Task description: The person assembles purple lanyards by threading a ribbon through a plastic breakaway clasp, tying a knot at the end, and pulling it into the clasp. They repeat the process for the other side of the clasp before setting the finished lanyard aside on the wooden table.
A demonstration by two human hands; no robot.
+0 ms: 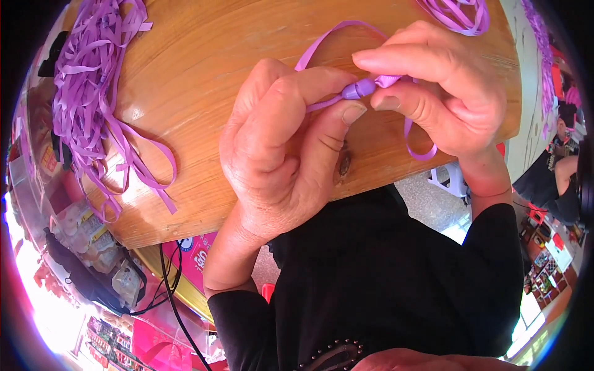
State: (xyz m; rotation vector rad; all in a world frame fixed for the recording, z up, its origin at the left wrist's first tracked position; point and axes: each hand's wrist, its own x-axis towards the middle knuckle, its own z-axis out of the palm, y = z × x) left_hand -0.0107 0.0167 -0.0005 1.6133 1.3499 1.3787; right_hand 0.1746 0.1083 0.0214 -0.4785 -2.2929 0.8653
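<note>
Head view, looking down over a wooden tabletop [204, 74]. Both hands work close together above its near edge.

Left hand [278, 142]: fingers curled in, thumb and forefinger pinched on a small purple plastic bead-like piece [351, 91] threaded on a purple ribbon [322, 43]. Closed grip, firm contact.

Right hand [445, 93]: thumb and forefinger pinched on the bunched ribbon end just beside the purple piece, touching it on its right side. Other fingers folded loosely.

The ribbon runs from the pinch point up and left in a loop over the tabletop; a second tail curls down below the right hand, hanging past its palm. Held off the wood as far as I can tell.

Loose pile of cut purple ribbons [93, 86] lies at the tabletop's far left, well apart from the hands, with strands trailing toward the near edge. Another small bundle of ribbons [461, 13] sits at the top edge, just beyond the right hand.

Black sleeves [495, 247] on both forearms. Black cable [170, 290] hangs below the tabletop on the left.
</note>
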